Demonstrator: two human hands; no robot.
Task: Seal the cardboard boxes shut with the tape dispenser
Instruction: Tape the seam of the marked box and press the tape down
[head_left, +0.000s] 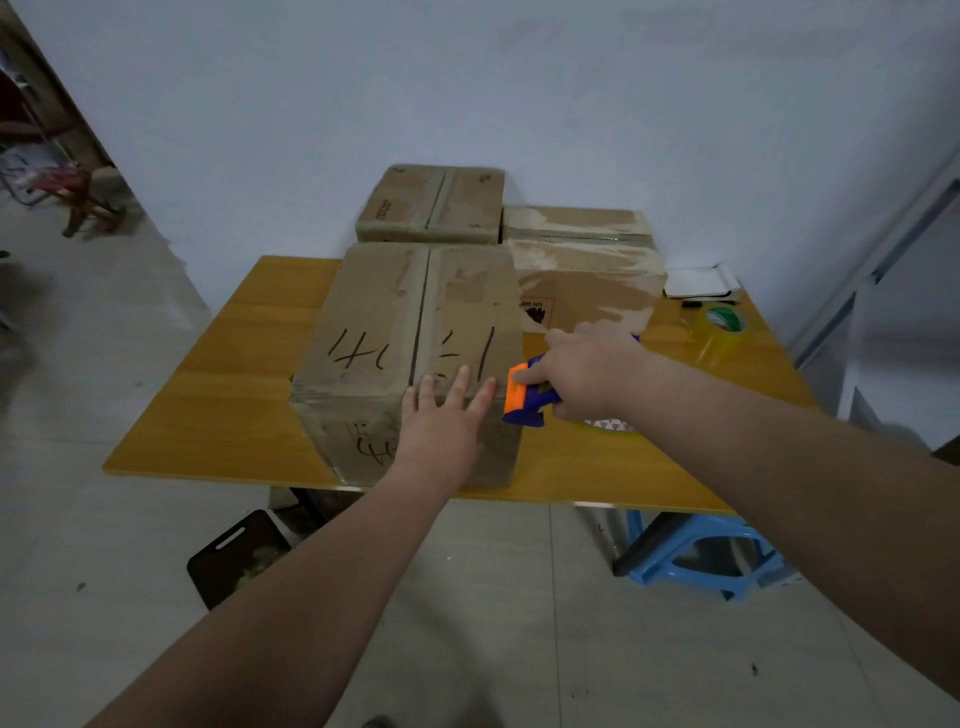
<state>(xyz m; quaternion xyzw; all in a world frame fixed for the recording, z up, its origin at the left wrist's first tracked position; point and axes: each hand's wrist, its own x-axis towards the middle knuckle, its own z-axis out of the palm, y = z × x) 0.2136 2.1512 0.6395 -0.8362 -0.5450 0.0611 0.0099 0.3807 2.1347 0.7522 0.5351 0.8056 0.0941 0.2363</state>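
Your left hand (441, 421), fingers flat and spread, steadies the front box (374, 332) at its near edge; your right hand (592, 374) grips the tape dispenser (524, 395) at its near right corner, the centre seam (418, 322) running away from you, leftward.

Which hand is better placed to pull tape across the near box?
Probably right: the right hand grips the tape dispenser at the near box's right edge; the left hand lies flat on it.
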